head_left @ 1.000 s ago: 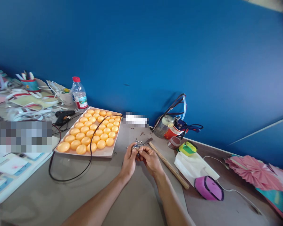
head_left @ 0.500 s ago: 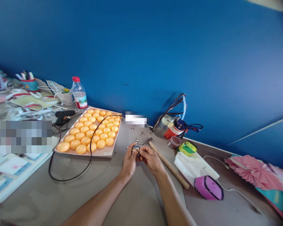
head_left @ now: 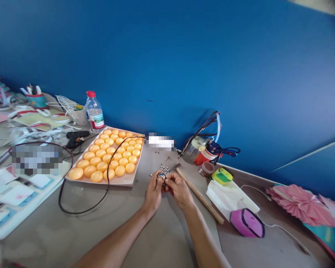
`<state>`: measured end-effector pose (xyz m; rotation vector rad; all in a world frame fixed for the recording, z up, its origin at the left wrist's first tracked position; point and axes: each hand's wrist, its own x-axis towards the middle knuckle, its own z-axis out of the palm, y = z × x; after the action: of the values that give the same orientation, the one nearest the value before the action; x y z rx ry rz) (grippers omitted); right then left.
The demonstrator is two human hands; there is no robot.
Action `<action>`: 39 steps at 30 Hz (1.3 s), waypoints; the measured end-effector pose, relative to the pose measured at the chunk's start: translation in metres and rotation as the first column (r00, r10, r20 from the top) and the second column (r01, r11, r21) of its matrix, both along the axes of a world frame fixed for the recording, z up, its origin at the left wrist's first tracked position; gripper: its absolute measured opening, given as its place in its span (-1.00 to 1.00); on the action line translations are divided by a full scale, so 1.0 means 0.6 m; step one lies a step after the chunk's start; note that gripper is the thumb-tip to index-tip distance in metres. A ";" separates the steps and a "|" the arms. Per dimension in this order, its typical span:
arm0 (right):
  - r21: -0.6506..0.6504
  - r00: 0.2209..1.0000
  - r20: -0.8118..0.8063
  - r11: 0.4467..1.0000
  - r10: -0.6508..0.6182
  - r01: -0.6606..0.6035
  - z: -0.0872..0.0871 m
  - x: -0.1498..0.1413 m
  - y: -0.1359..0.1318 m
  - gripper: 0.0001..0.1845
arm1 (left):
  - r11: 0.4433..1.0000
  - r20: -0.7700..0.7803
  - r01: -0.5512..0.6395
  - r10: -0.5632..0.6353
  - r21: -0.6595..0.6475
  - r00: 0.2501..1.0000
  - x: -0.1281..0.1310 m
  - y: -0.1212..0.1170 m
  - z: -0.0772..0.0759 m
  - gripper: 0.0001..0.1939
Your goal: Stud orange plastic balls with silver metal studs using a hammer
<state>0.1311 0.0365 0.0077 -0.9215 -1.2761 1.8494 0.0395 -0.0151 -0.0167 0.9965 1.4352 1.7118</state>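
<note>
My left hand (head_left: 153, 193) is closed round a small shiny metallic object (head_left: 161, 176), whose kind is too small to make out. The fingertips of my right hand (head_left: 179, 189) pinch at the same object from the other side, partly hiding it. Just beyond my fingers lie several small silvery pieces (head_left: 164, 169) in a loose heap. A hammer (head_left: 199, 195) with a wooden handle rests right of my right hand, its head close to the heap.
On the left are a tray (head_left: 132, 178) of orange balls, a black cable (head_left: 83, 213), a glue gun (head_left: 76, 138) and a water bottle (head_left: 95, 115). On the right stand a glass jar (head_left: 194, 149), a small round container (head_left: 206, 169), a yellow-green item (head_left: 222, 176) and a purple fabric piece (head_left: 247, 223).
My hands stay together at the metallic object, with only slight finger movement. At the far left, a dark cable and a rod-like thing have come into view over the white box.
</note>
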 end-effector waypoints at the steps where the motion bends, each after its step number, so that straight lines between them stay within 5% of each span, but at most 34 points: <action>1: 0.002 1.000 0.003 1.000 0.003 -0.003 0.000 0.000 0.000 -0.81 | 1.000 -0.012 -0.008 0.008 0.002 1.000 0.000 0.000 0.000 -0.57; 9: 0.080 0.994 0.099 0.996 -0.049 0.041 -0.011 -0.005 -0.004 -0.81 | 0.999 -0.026 -0.028 0.029 0.032 0.999 0.002 0.000 0.000 -0.60; 14: 0.086 0.999 0.052 0.996 -0.012 0.007 -0.012 0.003 0.011 -0.79 | 0.999 0.182 -0.001 -0.005 0.033 0.983 0.003 0.006 -0.001 -0.58; 17: 0.312 0.957 0.183 0.936 -0.226 0.161 -0.016 0.028 0.035 -0.80 | 0.999 0.369 -0.027 0.038 -0.035 0.929 -0.003 0.015 -0.011 -0.56; 19: 0.569 0.804 0.341 0.788 -0.487 0.236 -0.023 0.051 0.054 -0.81 | 0.996 0.469 -0.072 0.089 -0.055 0.879 -0.008 0.021 -0.019 -0.56; 22: 0.817 0.487 0.477 0.573 -0.732 0.062 -0.038 0.082 0.074 -0.76 | 0.994 0.525 -0.089 0.112 -0.070 0.844 -0.012 0.025 -0.026 -0.57; 24: 0.824 0.297 0.555 0.563 -0.777 -0.067 -0.048 0.096 0.080 -0.69 | 0.994 0.529 -0.090 0.113 -0.070 0.841 -0.012 0.025 -0.027 -0.55; 27: 0.770 0.198 0.638 0.614 -0.744 -0.174 -0.056 0.104 0.083 -0.69 | 0.995 0.532 -0.080 0.095 -0.051 0.842 -0.010 0.022 -0.023 -0.55; 30: 0.816 0.292 0.579 0.546 -0.762 -0.192 -0.054 0.100 0.081 -0.70 | 0.996 0.530 -0.080 0.085 -0.033 0.843 -0.010 0.020 -0.018 -0.58; 32: 0.845 0.462 0.527 0.500 -0.713 -0.190 -0.049 0.091 0.076 -0.70 | 0.996 0.533 -0.082 0.085 -0.029 0.842 -0.011 0.021 -0.017 -0.60; 35: 0.794 0.717 0.547 0.540 -0.432 -0.281 -0.040 0.073 0.062 -0.72 | 0.996 0.545 -0.086 0.092 -0.038 0.834 -0.012 0.023 -0.017 -0.62; 39: 0.729 0.782 0.590 0.550 -0.203 -0.407 -0.032 0.055 0.044 -0.75 | 0.992 0.566 -0.109 0.127 -0.066 0.814 -0.011 0.025 -0.017 -0.63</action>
<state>0.1639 0.0630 -0.0117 -0.8929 -2.3814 0.7047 0.0327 0.0002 -0.0271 0.3184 1.1292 1.8598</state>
